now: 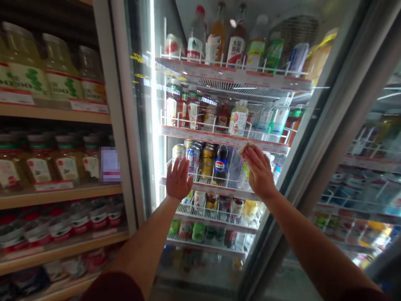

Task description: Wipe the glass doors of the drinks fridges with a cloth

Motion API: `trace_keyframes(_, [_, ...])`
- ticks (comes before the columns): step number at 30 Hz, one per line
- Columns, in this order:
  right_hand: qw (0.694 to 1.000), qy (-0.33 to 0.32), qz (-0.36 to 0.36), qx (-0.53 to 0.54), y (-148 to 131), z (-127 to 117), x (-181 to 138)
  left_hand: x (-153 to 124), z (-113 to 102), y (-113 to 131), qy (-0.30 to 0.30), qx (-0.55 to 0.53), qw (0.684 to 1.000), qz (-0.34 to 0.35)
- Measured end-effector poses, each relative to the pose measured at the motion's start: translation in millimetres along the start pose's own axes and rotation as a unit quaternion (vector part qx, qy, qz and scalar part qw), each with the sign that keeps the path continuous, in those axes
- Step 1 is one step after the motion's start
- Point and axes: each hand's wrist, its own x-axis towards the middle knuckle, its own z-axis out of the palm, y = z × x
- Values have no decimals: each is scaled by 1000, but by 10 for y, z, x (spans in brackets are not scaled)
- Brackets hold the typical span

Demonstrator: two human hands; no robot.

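Both my arms reach forward to the glass door (206, 267) of a lit drinks fridge. My left hand (179, 179) lies flat with its fingers pointing up, in front of the shelf of cans; nothing is in it. Under the fingertips of my right hand (259, 171) is a pale cloth (246, 148), pressed toward the glass near a shelf edge. Behind the glass, between the hands, are a dark Pepsi bottle (221, 163) and gold cans (207, 161).
Wooden shelves (56, 110) with rows of bottled drinks stand at the left. A thick metal door frame (326, 167) slants along the right, with another fridge section (360, 188) beyond it. Inside the fridge, wire-fronted shelves (232, 75) hold several bottles and cans.
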Motion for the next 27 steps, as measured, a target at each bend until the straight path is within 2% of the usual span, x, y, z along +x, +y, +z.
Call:
trace_keyframes(2, [1000,-16,-16,10,-150,74,-153,-1,0,-1,2,-1,1000,3])
trace_keyframes(5, [973,-149,-158,74,-413,192,-545,-1,-1,1,4,-15,1000,-4])
trace_keyframes(7, [948,-211,-220,96,-443,206,-647,2,-1,2,2,-18,1000,-8])
trace_keyframes(9, [956,-191,-208,82,-334,159,-525,9,-3,3,7,-11,1000,-1])
trace_keyframes(13, [997,-43,-58,13,-114,85,-107,24,-11,5,27,9,999,22])
trace_keyframes(15, [999,-41,-36,1,-182,132,-137,22,-8,2,27,9,999,24])
trace_keyframes(17, [988,-101,-112,26,-334,208,-335,13,-1,-4,20,8,1000,18])
trace_keyframes(19, [958,-174,-219,62,-448,257,-529,5,6,-9,14,6,1000,14])
trace_keyframes(21, [940,-198,-264,83,-434,242,-538,2,8,-11,13,3,1000,11])
trace_keyframes(23, [961,-154,-219,71,-308,171,-324,4,4,-9,15,1,1000,12])
trace_keyframes(25, [990,-64,-118,37,-169,92,-10,6,1,-8,15,0,1000,11])
trace_keyframes(27, [1000,16,-26,1,-110,48,228,6,3,-8,15,-3,1000,10])
